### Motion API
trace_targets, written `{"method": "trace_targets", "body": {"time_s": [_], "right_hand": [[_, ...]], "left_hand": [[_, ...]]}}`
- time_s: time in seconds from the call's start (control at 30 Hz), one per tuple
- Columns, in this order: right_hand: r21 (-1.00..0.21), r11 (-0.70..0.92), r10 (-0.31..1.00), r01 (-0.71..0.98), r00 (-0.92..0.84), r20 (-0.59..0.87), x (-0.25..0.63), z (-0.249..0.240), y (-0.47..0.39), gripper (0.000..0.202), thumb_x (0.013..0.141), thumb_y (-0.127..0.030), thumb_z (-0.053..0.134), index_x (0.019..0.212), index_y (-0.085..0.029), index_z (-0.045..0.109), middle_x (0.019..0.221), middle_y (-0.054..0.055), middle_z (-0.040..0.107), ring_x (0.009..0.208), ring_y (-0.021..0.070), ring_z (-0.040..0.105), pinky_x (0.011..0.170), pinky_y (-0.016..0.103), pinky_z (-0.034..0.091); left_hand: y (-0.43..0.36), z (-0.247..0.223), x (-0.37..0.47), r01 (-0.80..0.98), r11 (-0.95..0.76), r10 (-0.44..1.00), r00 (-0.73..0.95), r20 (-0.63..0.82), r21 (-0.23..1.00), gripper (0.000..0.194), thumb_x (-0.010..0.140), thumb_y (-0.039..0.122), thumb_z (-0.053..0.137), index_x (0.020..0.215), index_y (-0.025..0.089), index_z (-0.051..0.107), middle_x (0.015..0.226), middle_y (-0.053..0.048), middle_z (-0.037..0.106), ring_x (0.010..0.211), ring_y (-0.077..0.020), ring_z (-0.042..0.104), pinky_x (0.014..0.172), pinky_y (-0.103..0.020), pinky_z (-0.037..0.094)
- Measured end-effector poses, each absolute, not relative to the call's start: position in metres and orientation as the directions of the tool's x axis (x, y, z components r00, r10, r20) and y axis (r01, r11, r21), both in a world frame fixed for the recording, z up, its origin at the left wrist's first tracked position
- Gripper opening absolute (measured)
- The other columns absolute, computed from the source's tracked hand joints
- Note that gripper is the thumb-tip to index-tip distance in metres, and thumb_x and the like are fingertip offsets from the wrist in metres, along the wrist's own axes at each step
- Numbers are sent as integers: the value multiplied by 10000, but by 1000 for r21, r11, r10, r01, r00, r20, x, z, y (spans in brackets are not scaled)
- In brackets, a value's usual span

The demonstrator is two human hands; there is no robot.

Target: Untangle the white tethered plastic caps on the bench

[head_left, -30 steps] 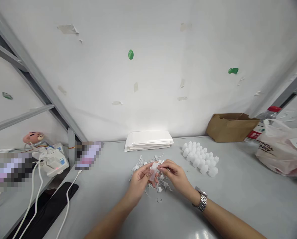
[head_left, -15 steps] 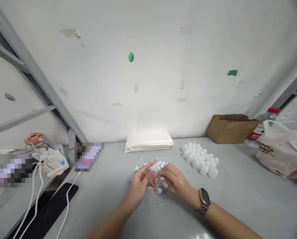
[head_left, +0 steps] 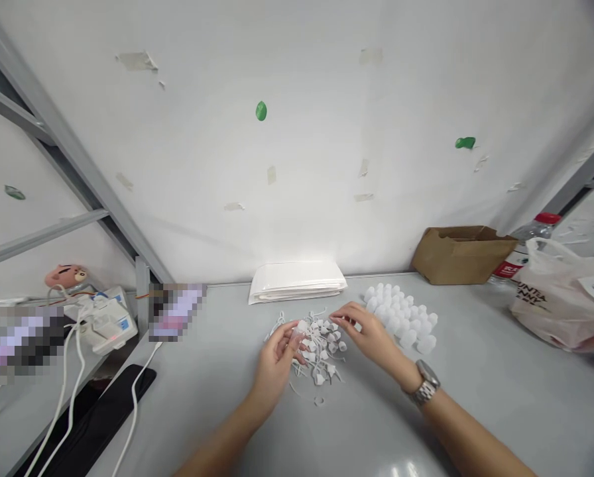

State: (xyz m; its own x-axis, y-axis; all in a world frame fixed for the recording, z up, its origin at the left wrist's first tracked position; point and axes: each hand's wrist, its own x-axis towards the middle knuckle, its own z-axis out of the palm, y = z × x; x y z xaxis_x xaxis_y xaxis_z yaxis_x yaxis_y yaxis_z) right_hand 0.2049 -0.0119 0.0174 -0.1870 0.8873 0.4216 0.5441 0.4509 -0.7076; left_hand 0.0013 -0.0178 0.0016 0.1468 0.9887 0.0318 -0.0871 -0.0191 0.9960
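My left hand (head_left: 276,361) pinches a small clear plastic bottle (head_left: 297,339) at the left edge of a loose pile of small white caps with tethers (head_left: 321,348) on the grey table (head_left: 356,424). My right hand (head_left: 369,334), with a metal watch (head_left: 425,389) on the wrist, hovers over the right side of that pile, fingers spread, with nothing visibly in it. Just beyond its fingers stands a cluster of white bottles (head_left: 400,316).
A stack of white bags (head_left: 297,281) lies against the wall. A brown cardboard box (head_left: 462,253), a red-capped water bottle (head_left: 526,242) and a white plastic bag (head_left: 560,295) sit at the right. Cables, a charger (head_left: 109,322) and a black pad (head_left: 98,417) are at the left.
My right hand has let go of the little bottle and moved right and away, toward the cluster of white bottles. My left hand keeps the bottle.
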Motion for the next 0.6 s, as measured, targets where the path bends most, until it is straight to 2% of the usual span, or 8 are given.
{"method": "trace_targets", "body": {"time_s": [0.13, 0.23, 0.33, 0.43, 0.6], "right_hand": [[-768, 308, 946, 561, -267, 185, 229, 16, -4, 109, 772, -303, 590, 737, -236, 669, 756, 20, 592, 623, 144, 512, 589, 289, 424], [-812, 221, 970, 541, -210, 124, 224, 17, -7, 114, 742, -330, 621, 737, -226, 666, 733, 15, 577, 604, 137, 492, 571, 282, 406], [-920, 132, 985, 369, -155, 79, 202, 19, -15, 200, 756, -390, 595, 826, -215, 662, 677, 2, 553, 593, 135, 484, 554, 276, 401], [-983, 112, 983, 147, -162, 87, 181, 17, -23, 248, 748, -402, 604, 915, -228, 664, 714, -4, 532, 630, 130, 501, 593, 275, 424], [-996, 95, 995, -3, -34, 95, 164, 6, -30, 214, 671, -416, 678, 753, -219, 688, 726, 5, 540, 679, 144, 517, 619, 280, 432]], "left_hand": [[-16, 2, 1, -117, 23, 989, 147, -6, 993, 375, 744, 448, 572, 996, 175, 524, 767, -12, 557, 645, -141, 578, 511, -263, 515], [-16, 0, 3, -99, 2, 989, 150, 13, 995, 339, 758, 433, 559, 983, 180, 526, 767, -14, 560, 662, -149, 583, 520, -263, 508], [-21, -2, 4, 59, -111, 984, 148, 101, 992, 273, 771, 377, 565, 977, 198, 573, 845, -28, 573, 646, -136, 585, 605, -278, 507], [-28, -4, 6, 187, -213, 962, 209, 174, 959, 232, 800, 335, 538, 990, 222, 608, 934, -50, 580, 632, -134, 590, 653, -294, 504], [-33, -6, 8, 140, -204, 959, 229, 168, 969, 270, 815, 311, 517, 1072, 232, 505, 903, -36, 605, 708, -160, 619, 654, -294, 510]]}}
